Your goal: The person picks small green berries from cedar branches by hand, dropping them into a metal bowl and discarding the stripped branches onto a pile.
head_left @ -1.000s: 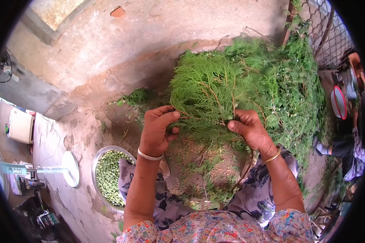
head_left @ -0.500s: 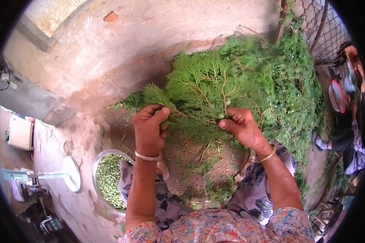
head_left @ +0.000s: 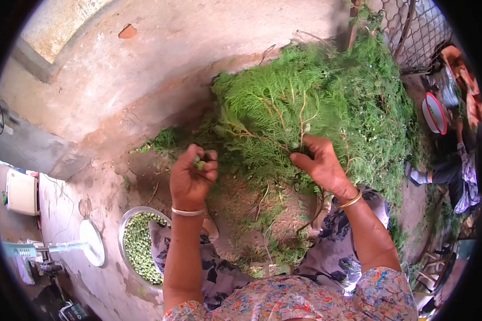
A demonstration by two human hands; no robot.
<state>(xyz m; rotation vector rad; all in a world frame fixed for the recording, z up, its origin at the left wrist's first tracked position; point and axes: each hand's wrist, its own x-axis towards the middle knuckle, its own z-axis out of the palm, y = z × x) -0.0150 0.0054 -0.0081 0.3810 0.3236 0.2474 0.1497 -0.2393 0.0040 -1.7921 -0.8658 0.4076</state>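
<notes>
My left hand (head_left: 191,179) is curled around a few small green cones (head_left: 199,162), clear of the branch. My right hand (head_left: 324,165) pinches the stem of a leafy green branch (head_left: 276,115), whose sprays spread up and to the left. A couple of pale round cones show on the branch close to my right fingertips. Behind it lies a large heap of green branches (head_left: 372,112). At lower left, beside my leg, stands a round metal basin (head_left: 124,251) holding many small green cones.
A fan (head_left: 92,243) stands at the left, near a white box (head_left: 22,192). A wall (head_left: 160,59) runs behind, with wire mesh (head_left: 412,32) at upper right. Another person's leg (head_left: 439,176) and a red-rimmed basin (head_left: 434,113) are at the right.
My left hand has come off the branch and moved down and left, now with small green cones in its fingers. My right hand still grips the branch. The view has shifted a little.
</notes>
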